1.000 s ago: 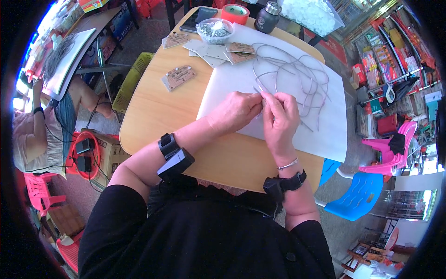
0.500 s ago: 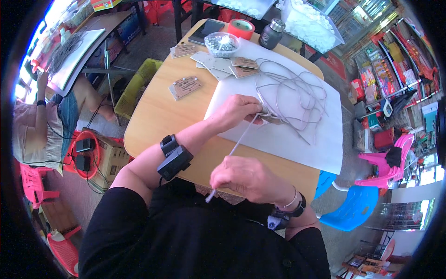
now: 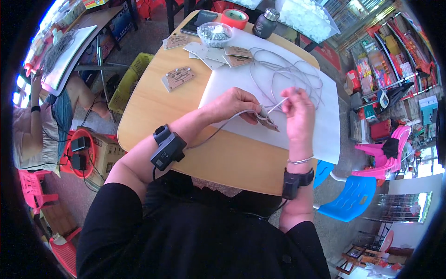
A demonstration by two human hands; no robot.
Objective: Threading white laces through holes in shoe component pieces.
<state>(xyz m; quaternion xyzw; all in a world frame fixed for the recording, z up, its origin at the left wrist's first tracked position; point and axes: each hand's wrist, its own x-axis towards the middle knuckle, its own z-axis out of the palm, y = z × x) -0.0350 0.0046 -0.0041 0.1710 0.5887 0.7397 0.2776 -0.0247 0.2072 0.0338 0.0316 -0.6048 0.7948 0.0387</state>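
My left hand (image 3: 234, 105) pinches a small brown wooden board (image 3: 267, 123) over the white sheet (image 3: 325, 139), and my fingers hide part of it. A thin grey cord (image 3: 218, 129) passes by the board and trails back toward my left wrist. To the right of the board, my right hand (image 3: 298, 114) is raised, with thumb and fingers closed on the cord's pale end, which stretches between both hands. Beyond the hands the rest of the cord lies in loose loops on the sheet. Whether the cord goes through a hole in the board is hidden.
Similar boards (image 3: 178, 79) and pale plates (image 3: 211, 56) lie farther off on the wooden table (image 3: 139, 121). A tub of small parts (image 3: 214, 35), red tape roll (image 3: 234, 19), phone (image 3: 204, 21) and dark bottle (image 3: 266, 23) stand behind. Another person (image 3: 42, 121) sits at left.
My right hand has moved up and to the right from near my body, carrying the cord's end beside the board. A length of cord now hangs toward my left wrist. The left hand stays on the board.
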